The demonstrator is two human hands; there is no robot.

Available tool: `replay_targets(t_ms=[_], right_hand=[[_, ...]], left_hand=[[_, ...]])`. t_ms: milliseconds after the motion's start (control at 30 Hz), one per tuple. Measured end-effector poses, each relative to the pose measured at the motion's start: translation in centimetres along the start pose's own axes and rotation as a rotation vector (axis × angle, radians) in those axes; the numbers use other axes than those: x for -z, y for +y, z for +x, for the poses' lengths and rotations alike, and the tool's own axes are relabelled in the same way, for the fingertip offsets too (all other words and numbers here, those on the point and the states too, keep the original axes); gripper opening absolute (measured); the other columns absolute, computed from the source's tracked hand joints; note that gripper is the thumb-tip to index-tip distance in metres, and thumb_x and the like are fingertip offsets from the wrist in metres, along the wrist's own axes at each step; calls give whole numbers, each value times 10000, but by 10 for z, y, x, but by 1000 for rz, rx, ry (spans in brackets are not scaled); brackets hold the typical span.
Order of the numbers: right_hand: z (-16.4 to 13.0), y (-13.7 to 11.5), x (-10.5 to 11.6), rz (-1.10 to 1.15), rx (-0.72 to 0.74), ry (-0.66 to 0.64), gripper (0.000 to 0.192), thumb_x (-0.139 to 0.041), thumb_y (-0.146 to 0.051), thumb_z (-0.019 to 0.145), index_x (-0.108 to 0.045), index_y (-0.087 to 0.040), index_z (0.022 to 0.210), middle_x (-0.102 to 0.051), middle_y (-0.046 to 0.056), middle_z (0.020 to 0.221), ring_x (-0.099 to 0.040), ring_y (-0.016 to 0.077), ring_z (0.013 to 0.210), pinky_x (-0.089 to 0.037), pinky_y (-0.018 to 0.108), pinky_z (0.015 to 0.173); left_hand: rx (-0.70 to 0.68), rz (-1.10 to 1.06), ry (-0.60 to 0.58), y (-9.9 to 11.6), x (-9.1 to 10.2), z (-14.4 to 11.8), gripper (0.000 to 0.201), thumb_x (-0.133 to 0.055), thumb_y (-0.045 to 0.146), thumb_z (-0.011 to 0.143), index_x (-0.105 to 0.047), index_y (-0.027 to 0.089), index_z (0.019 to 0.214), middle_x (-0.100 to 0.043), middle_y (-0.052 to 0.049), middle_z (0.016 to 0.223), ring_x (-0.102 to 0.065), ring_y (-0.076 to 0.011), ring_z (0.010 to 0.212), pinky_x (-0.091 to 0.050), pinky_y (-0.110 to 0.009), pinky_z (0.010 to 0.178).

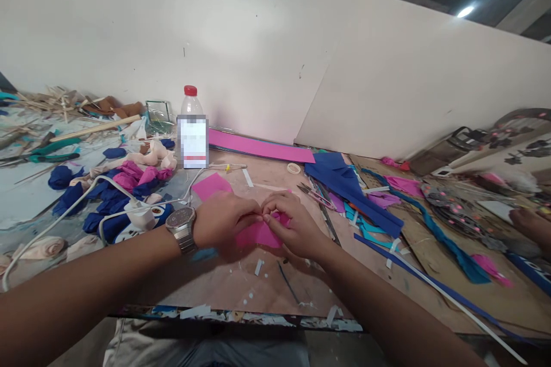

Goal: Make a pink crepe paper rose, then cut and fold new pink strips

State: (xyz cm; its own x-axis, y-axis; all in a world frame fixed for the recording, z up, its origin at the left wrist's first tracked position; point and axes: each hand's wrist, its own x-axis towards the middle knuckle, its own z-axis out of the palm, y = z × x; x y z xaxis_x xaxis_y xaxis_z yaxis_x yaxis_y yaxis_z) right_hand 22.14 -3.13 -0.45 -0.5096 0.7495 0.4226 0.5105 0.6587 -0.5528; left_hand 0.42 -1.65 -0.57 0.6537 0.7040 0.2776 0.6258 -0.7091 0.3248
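Note:
Both of my hands meet at the middle of the table over a small pink paper piece [260, 234]. My left hand [224, 219], with a metal wristwatch [181, 226] on the wrist, pinches the piece's upper edge. My right hand [291, 223] pinches the same edge from the other side, fingertips touching the left ones. Another pink sheet [210, 185] lies flat just behind my left hand. How the paper is folded under my fingers is hidden.
A red-capped plastic bottle [191, 129] stands at the back. Blue and pink scraps [120, 186] and a white cable [86, 200] lie left. A long pink strip [262, 146], blue sheets [344, 183], scissors [312, 192] and a tape roll [294, 168] lie right. Another person's hand [531, 223] is far right.

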Motion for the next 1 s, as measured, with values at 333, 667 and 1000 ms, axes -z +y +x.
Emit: replay_targets(t_ms=[333, 667, 1000], right_hand=[[-2, 2, -2, 26, -6, -24, 98, -547, -213, 910, -577, -224, 818, -683, 43, 913, -597, 222, 920, -428, 410, 884], [-1, 2, 1, -10, 5, 15, 94, -567, -205, 913, -592, -223, 825, -703, 39, 897, -617, 216, 899, -424, 414, 892], [-2, 2, 4, -74, -43, -62, 159, -529, -303, 999, -620, -222, 897, -701, 54, 968, -575, 238, 1008, -351, 439, 965]], left_hand=[[-2, -292, -121, 1, 14, 2, 228, -557, 333, 942, -744, 210, 903, -738, -11, 783, -602, -140, 664, -330, -262, 605], [39, -337, -159, -3, 13, 4, 313, -543, 390, 948, -678, 171, 769, -649, 8, 650, -524, -110, 583, -293, -245, 548], [40, -322, -188, -10, 17, 9, 196, -507, 163, 824, -701, 154, 809, -689, 3, 710, -564, -116, 628, -355, -232, 595]])
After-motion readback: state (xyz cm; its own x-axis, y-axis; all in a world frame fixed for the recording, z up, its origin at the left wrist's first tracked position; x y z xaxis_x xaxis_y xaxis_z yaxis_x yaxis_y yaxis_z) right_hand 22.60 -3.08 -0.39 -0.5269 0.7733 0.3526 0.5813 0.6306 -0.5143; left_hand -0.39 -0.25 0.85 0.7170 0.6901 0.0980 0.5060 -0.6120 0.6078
